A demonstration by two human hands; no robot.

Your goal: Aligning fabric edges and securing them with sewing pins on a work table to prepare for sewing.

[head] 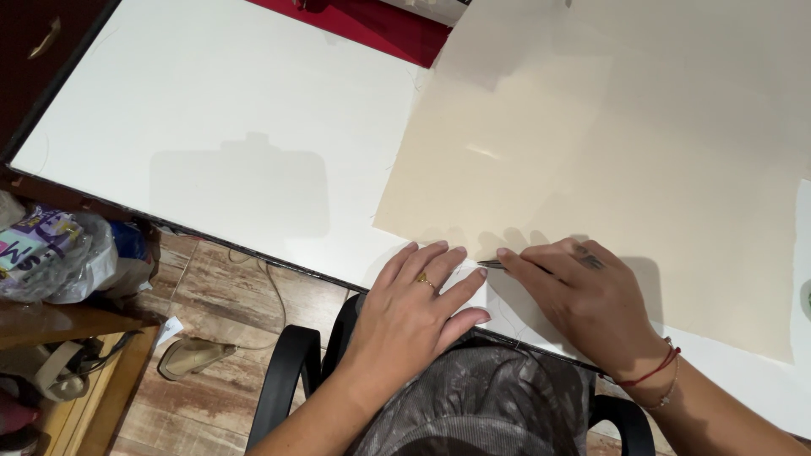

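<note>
- The left hand [420,306] is being pressed flat, fingers spread and holding nothing, on the near corner of the beige fabric sheet [608,160], at the table's near edge.
- The right hand [583,300] is being closed narrowly around a thin dark marking tool [492,264], possibly a pen or chalk holder; its tip is being pointed toward the left fingertips and is touching the fabric just beside them.
- A faint pale curved line is being seen on the fabric below the right hand, so some marking appears done; how much is left cannot be told, as the sheet beyond both hands is showing no marks.
- The fabric is being spread over the white table top [211,143], reaching away from and to the right of both hands.
- Beyond the hands, at the far edge, a red cloth [372,25] is lying.
- Left of the left hand, below the table, a plastic bag [55,253] and a sandal [190,356] are lying.
</note>
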